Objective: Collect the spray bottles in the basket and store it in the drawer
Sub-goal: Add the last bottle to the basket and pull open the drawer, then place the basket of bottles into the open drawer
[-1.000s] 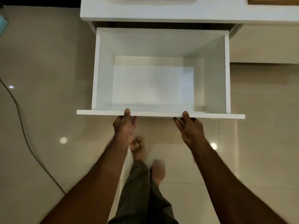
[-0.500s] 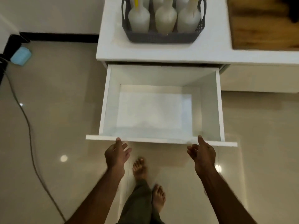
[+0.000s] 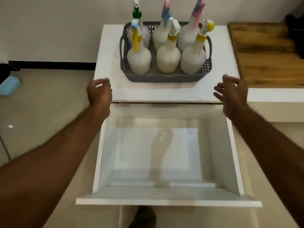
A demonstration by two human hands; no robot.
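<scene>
A grey plastic basket (image 3: 166, 78) stands on the white cabinet top (image 3: 111, 51) and holds several white spray bottles (image 3: 167, 58) with coloured nozzles, all upright. Below it the white drawer (image 3: 167, 202) is pulled fully out and has nothing inside. My left hand (image 3: 99, 92) hovers at the cabinet's front left corner, fingers loosely curled around nothing. My right hand (image 3: 232, 94) is raised at the front right of the cabinet top with fingers spread. Both hands are apart from the basket, one on each side, a little nearer than it.
A wooden countertop (image 3: 266, 53) adjoins the cabinet on the right. A pale blue object (image 3: 9, 85) lies on the tiled floor at far left, by a dark cable (image 3: 5, 148). A white wall rises behind the cabinet.
Both hands have let go of the drawer front and risen to the level of the cabinet top. The view has tilted up, bringing the whole basket and its bottles into sight.
</scene>
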